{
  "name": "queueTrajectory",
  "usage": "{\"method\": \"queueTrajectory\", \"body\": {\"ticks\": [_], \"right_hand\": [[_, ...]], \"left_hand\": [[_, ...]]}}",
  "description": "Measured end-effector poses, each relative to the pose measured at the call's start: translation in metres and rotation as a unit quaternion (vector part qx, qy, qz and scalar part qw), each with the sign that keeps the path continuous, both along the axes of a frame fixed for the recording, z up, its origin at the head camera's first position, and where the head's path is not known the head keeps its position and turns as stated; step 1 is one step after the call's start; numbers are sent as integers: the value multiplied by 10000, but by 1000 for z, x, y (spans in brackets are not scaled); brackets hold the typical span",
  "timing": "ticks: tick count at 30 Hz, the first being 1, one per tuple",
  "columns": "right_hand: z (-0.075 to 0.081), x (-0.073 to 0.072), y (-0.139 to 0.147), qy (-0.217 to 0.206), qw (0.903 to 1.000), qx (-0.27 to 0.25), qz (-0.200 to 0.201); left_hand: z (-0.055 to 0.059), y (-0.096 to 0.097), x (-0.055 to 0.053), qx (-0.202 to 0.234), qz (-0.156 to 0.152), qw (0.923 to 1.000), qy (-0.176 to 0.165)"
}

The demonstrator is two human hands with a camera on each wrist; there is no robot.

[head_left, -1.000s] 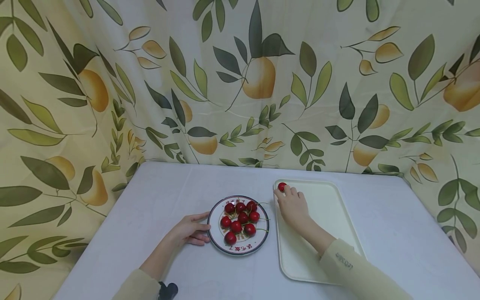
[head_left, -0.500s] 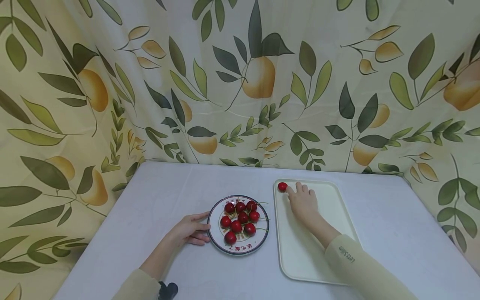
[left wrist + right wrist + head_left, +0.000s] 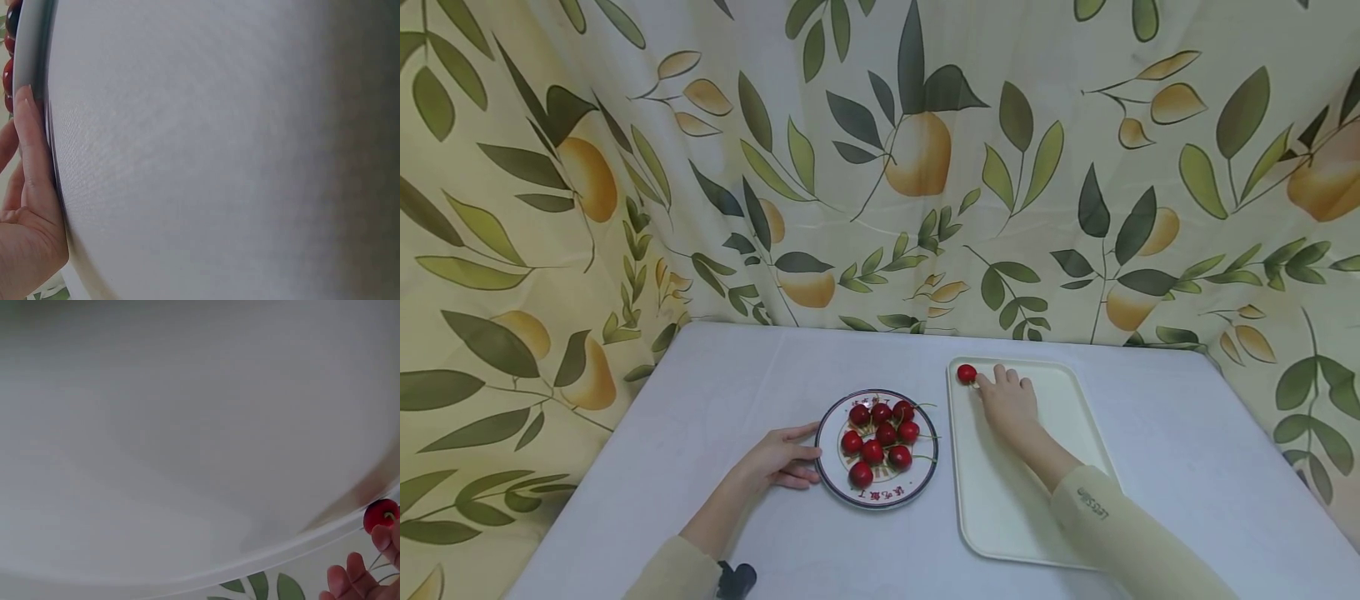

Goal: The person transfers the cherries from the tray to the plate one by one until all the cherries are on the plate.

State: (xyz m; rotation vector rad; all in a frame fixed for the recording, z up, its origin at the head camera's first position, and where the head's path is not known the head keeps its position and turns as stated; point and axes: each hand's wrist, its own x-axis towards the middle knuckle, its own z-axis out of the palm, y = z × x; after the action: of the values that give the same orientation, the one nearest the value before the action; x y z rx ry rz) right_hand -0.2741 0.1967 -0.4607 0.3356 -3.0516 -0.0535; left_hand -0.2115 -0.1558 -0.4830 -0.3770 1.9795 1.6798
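Observation:
My left hand (image 3: 786,460) rests against the near-left rim of a round white plate (image 3: 880,497) with a dark blue edge, its fingers stretched out along it. Several red cherries (image 3: 886,434) with green stems lie on that plate. My right hand (image 3: 1011,408) is over the far left part of a cream tray (image 3: 1022,521). There, thumb and forefinger come together at the stem side of a single cherry (image 3: 967,374), seeming to pinch its stem. In the right wrist view the same cherry (image 3: 377,515) shows at the right edge, beside the fingertips; the other fingers are spread loosely.
The white-covered table (image 3: 760,367) carries the plate in the middle and the tray to its right. A curtain (image 3: 850,167) printed with fruit and leaves hangs behind. A small black object (image 3: 736,581) sits by the left sleeve.
My right hand has moved right, from around the lone cherry to its stem side. That cherry has shifted very slightly right. The left hand and plate look the same.

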Motion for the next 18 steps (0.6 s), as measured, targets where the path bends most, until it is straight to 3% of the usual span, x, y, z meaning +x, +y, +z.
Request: {"method": "queueTrajectory", "body": {"ticks": [10, 18], "right_hand": [[-1, 0, 1, 52, 9999, -143, 2], [5, 3, -1, 534, 9977, -370, 193]], "left_hand": [[1, 0, 0, 37, -21, 10000, 24], [1, 0, 0, 57, -50, 10000, -4]]}}
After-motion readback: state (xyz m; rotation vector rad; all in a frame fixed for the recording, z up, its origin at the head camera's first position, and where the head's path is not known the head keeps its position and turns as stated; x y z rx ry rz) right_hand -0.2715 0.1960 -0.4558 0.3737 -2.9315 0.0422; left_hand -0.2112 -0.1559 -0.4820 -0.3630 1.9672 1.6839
